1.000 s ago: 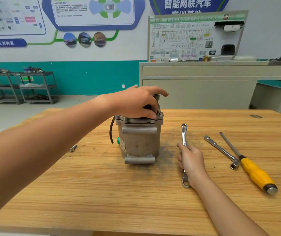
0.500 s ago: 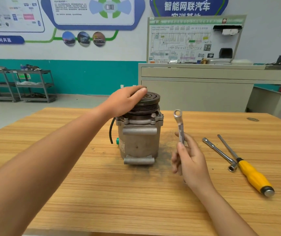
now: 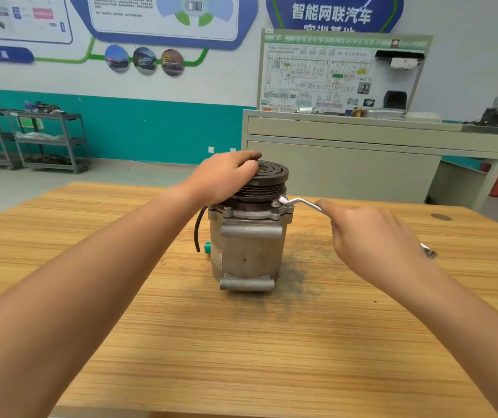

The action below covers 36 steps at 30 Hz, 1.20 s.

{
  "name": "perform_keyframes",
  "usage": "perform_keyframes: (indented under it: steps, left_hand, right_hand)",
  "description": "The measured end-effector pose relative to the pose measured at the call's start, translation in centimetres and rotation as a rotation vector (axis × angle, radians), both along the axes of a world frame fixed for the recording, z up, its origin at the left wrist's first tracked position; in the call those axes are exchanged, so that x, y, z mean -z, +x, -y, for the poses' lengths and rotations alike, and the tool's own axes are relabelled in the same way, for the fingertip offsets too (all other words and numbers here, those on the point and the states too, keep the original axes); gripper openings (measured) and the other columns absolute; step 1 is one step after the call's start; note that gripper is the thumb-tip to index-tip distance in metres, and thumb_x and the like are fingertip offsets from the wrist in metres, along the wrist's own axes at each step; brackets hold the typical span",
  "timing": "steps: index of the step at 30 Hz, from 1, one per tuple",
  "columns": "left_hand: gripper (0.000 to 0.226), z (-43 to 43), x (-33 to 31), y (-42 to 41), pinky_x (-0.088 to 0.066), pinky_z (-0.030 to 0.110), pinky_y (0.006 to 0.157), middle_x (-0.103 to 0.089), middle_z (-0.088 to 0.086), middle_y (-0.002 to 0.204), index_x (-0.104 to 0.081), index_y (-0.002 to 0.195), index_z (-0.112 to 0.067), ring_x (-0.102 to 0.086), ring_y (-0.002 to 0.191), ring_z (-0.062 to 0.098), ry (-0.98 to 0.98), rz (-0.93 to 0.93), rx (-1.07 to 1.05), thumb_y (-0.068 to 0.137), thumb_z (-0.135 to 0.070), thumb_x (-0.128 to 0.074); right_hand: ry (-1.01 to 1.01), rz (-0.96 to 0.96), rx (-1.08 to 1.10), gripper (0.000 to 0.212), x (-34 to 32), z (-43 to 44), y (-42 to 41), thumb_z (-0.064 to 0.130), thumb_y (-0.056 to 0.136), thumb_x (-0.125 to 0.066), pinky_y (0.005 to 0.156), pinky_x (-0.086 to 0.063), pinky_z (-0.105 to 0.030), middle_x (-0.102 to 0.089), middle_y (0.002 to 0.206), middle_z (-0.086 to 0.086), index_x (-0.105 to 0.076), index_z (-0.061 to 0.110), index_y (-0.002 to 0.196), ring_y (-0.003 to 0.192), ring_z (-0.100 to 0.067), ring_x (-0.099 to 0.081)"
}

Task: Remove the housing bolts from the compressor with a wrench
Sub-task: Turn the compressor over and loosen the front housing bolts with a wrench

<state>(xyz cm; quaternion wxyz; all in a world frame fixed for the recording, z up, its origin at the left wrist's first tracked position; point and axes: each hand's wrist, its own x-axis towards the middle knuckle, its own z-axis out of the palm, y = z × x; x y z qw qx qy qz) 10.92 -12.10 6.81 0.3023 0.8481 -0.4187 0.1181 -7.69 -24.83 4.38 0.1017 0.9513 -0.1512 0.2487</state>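
Note:
A grey metal compressor [image 3: 247, 251] stands upright in the middle of the wooden table [image 3: 241, 357], with a dark grooved pulley [image 3: 268, 182] on top. My left hand [image 3: 226, 176] rests on the pulley's left side, fingers curled over its edge. My right hand [image 3: 365, 239] grips a silver wrench [image 3: 299, 202] by its shaft. The wrench's ring end sits at a housing bolt [image 3: 282, 201] on the flange's right side. Another bolt [image 3: 228, 210] shows on the flange's front left. The wrench's other end [image 3: 428, 251] pokes out past my right hand.
A black cable [image 3: 196, 230] and a green plug [image 3: 208, 247] hang on the compressor's left side. Dark grime stains the table to the right of it. A beige workbench [image 3: 362, 164] stands behind the table, and grey shelving [image 3: 30, 137] lines the far left wall.
My right hand lifted the wrench off the table and carried it up to the bolt on the flange's right. My left hand shifted to the pulley's left side. The view moved in closer.

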Motion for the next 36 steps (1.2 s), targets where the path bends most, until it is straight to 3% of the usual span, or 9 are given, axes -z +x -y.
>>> perform_keyframes:
  steps: [8, 12, 14, 16, 19, 27, 30, 32, 36]
  left_hand:
    - [0.049, 0.5, 0.5, -0.1, -0.029, 0.026, 0.082, -0.05, 0.007, 0.139, -0.041, 0.141, -0.02, -0.045, 0.124, 0.025, 0.004, 0.08, -0.043, 0.096, -0.037, -0.026]
    - [0.067, 0.8, 0.7, -0.5, -0.032, 0.028, 0.079, -0.054, 0.009, 0.133, -0.045, 0.137, -0.02, -0.048, 0.118, 0.027, -0.026, 0.106, -0.091, 0.08, -0.043, -0.019]
    - [0.066, 1.0, 0.9, -0.9, -0.033, 0.028, 0.077, -0.058, 0.009, 0.129, -0.05, 0.133, -0.019, -0.05, 0.115, 0.027, -0.079, 0.125, -0.117, 0.079, -0.041, -0.019]
    - [0.063, 1.1, 1.1, -1.4, -0.032, 0.028, 0.074, -0.061, 0.01, 0.122, -0.056, 0.127, -0.017, -0.052, 0.11, 0.027, -0.151, 0.152, -0.141, 0.08, -0.039, -0.02]
    - [0.061, 1.2, 1.3, -1.9, -0.033, 0.028, 0.074, -0.063, 0.013, 0.115, -0.061, 0.118, -0.013, -0.052, 0.107, 0.027, -0.211, 0.155, -0.16, 0.079, -0.036, -0.021]
    - [0.061, 1.4, 1.5, -2.4, -0.041, 0.032, 0.082, -0.064, 0.01, 0.116, -0.065, 0.116, -0.015, -0.051, 0.112, 0.027, -0.306, 0.118, -0.199, 0.076, -0.034, -0.023]
    - [0.063, 1.2, 1.6, -2.1, -0.041, 0.032, 0.084, -0.064, 0.009, 0.119, -0.064, 0.119, -0.017, -0.052, 0.111, 0.027, -0.313, 0.104, -0.186, 0.075, -0.035, -0.023]
    - [0.064, 1.3, 1.6, -1.8, -0.041, 0.031, 0.085, -0.063, 0.008, 0.122, -0.063, 0.121, -0.018, -0.052, 0.113, 0.026, -0.317, 0.098, -0.166, 0.075, -0.035, -0.023]
    - [0.064, 1.3, 1.8, -1.4, -0.035, 0.026, 0.079, -0.063, 0.007, 0.122, -0.062, 0.123, -0.018, -0.052, 0.113, 0.024, -0.339, 0.11, -0.141, 0.076, -0.034, -0.023]
  right_hand:
    - [-0.427, -0.353, -0.003, 0.026, -3.6, -4.8, -0.5, -0.005, 0.086, -0.04, 0.041, -0.018, -0.026, -0.024, 0.06, -0.002, -0.045, 0.012, 0.105, 0.068, -0.024, -0.044]
    - [-0.458, -0.349, -0.013, 0.042, -2.9, -4.7, -0.2, -0.007, 0.086, -0.039, 0.04, -0.018, -0.026, -0.056, 0.085, -0.006, -0.036, 0.0, 0.127, 0.084, -0.027, -0.06]
    - [-0.48, -0.318, -0.005, 0.044, -2.4, -4.1, -0.1, -0.002, 0.089, -0.04, 0.039, -0.017, -0.026, -0.059, 0.088, -0.009, -0.032, 0.002, 0.132, 0.075, -0.027, -0.059]
    - [-0.516, -0.315, 0.014, 0.035, -2.6, -3.6, 0.1, 0.007, 0.09, -0.041, 0.038, -0.015, -0.025, -0.043, 0.064, -0.001, -0.038, 0.004, 0.125, 0.054, -0.021, -0.041]
    - [-0.492, -0.319, -0.03, 0.027, -3.7, -2.3, 0.4, 0.022, 0.091, -0.038, 0.039, -0.016, -0.025, -0.026, 0.056, 0.002, -0.044, 0.01, 0.115, 0.046, -0.014, -0.021]
    - [-0.463, -0.344, -0.175, 0.043, -4.2, 2.7, 2.2, 0.024, 0.095, -0.027, 0.051, -0.033, -0.026, -0.05, 0.07, 0.003, -0.029, 0.024, 0.138, 0.059, -0.016, -0.042]
    - [-0.51, -0.261, -0.153, 0.044, -3.4, 4.2, 3.3, 0.011, 0.094, -0.034, 0.048, -0.033, -0.025, -0.056, 0.08, 0.001, -0.031, 0.024, 0.135, 0.06, -0.02, -0.047]
    - [-0.539, -0.112, -0.181, 0.039, -2.5, 4.6, 4.4, -0.007, 0.081, -0.052, 0.047, -0.037, -0.027, -0.053, 0.068, -0.005, -0.051, 0.011, 0.117, 0.052, -0.025, -0.05]
    - [-0.42, 0.193, -0.289, 0.027, -0.4, 4.8, 6.9, -0.023, 0.064, -0.059, 0.072, -0.052, -0.051, -0.066, 0.067, -0.019, -0.064, -0.003, 0.082, 0.059, -0.033, -0.065]
